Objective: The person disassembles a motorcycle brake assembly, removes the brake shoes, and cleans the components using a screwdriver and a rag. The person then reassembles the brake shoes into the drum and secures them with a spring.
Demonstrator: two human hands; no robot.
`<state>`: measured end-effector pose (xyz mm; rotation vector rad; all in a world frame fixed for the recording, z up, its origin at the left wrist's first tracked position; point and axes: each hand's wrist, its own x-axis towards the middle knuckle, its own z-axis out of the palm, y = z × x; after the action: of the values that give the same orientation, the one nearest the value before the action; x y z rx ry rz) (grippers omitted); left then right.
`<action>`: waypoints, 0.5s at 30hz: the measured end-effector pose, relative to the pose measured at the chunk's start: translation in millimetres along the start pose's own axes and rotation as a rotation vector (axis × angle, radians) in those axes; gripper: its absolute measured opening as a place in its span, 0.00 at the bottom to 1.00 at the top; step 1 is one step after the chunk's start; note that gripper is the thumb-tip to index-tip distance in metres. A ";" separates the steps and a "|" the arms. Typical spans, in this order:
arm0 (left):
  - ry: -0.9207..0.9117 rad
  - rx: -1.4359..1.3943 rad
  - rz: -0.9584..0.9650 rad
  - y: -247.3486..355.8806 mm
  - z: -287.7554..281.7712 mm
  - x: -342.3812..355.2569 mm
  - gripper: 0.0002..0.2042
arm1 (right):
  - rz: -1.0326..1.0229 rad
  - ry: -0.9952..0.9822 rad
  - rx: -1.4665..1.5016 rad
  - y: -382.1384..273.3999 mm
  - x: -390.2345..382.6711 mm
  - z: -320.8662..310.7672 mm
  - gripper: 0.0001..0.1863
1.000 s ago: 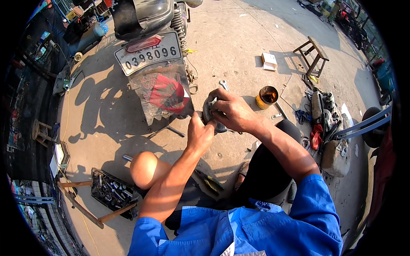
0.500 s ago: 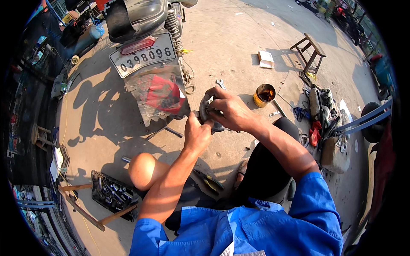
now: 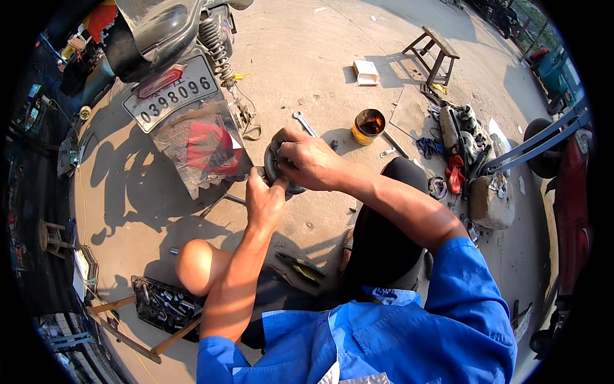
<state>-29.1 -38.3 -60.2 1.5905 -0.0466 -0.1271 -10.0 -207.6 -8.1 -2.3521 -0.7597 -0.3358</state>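
Note:
A dark, rounded metal part point(image 3: 271, 168) is held up in front of me between both hands, its exact kind partly hidden by the fingers. My left hand point(image 3: 265, 203) grips it from below, thumb pointing up along its near side. From above and the right, my right hand point(image 3: 308, 161) curls over it with bent fingers. Just beyond the hands, to the left, hangs the motorcycle's mud flap point(image 3: 208, 150), dirty and with a red patch. On the ground past my right hand lies an open-end wrench point(image 3: 304, 123).
The motorcycle's rear point(image 3: 160, 32) stands at the far left. An open can point(image 3: 368, 127) of dark liquid sits to the right, near a white box point(image 3: 366, 73) and wooden stool point(image 3: 432, 54). Pliers point(image 3: 304, 267) lie between my legs; a tool tray point(image 3: 165, 306) is at lower left.
The view has turned, so the motorcycle, can and stool appear further left. Both hands keep their hold on the metal part, with almost the same finger positions.

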 end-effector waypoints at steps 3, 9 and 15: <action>0.002 -0.029 -0.050 10.7 2.5 -3.1 0.12 | -0.018 0.033 0.025 2.8 -2.1 1.6 0.10; -0.016 -0.123 -0.062 16.7 -1.7 -2.9 0.08 | -0.014 0.258 0.003 16.5 3.5 -46.6 0.06; -0.056 -0.124 -0.089 28.4 -7.6 -6.9 0.14 | 0.323 0.718 -0.047 73.5 -48.7 -139.1 0.12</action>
<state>-33.6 -30.6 -31.3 1.4650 -0.0115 -0.2392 -11.3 -364.5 41.8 -2.1138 -0.0304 -0.9819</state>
